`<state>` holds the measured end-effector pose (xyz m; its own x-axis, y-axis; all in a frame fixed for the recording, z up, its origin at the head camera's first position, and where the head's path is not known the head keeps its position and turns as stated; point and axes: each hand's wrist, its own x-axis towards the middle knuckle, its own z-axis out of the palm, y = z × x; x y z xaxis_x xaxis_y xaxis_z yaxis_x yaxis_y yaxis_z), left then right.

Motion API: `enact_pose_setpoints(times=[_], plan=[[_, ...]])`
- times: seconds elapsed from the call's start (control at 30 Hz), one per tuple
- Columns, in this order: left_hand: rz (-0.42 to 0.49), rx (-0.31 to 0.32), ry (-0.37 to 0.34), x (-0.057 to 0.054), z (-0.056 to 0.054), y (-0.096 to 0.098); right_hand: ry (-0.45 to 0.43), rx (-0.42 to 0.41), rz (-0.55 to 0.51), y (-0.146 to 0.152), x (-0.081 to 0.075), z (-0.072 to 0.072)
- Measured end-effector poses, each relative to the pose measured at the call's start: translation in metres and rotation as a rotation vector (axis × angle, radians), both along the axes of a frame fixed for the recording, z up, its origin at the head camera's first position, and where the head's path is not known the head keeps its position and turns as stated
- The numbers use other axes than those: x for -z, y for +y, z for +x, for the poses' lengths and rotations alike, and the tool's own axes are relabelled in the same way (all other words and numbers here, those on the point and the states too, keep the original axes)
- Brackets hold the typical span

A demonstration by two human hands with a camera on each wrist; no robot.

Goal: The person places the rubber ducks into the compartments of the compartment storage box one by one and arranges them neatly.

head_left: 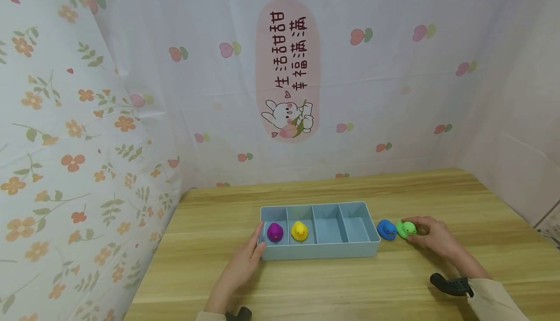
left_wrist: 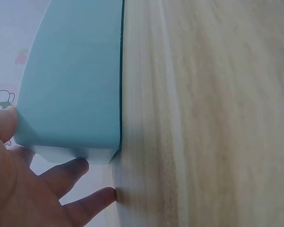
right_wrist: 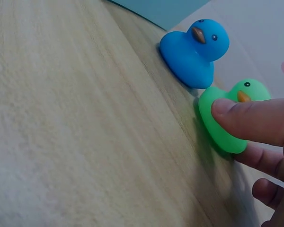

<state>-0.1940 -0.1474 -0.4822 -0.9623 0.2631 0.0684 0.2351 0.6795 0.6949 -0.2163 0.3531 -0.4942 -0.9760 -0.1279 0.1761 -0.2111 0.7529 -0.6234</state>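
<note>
Two ducks, purple duck [head_left: 274, 232] and yellow duck [head_left: 299, 231], fill tray [head_left: 319, 252].

Left hand [head_left: 242, 261] lying low on left, palm down, fingers straight and spread, thumb tip raised apart from fingers [left_wrist: 71, 171]. Left forearm reaching in from bottom edge, dark strap at wrist. Right hand [head_left: 430, 237] reaching out to right, fingers curling, thumb [right_wrist: 255, 120] pressing forward opposite fingertips in pinch. Right forearm angling in from lower right, beige sleeve, dark band on wrist.
</note>
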Motion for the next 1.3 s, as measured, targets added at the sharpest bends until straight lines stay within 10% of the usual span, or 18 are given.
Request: enact_pose_setpoints(times=[1.3], plan=[[0.002, 0.001, 0.013, -0.001, 0.001, -0.001, 0.183, -0.005, 0.105, -0.010, -0.040, 0.001]])
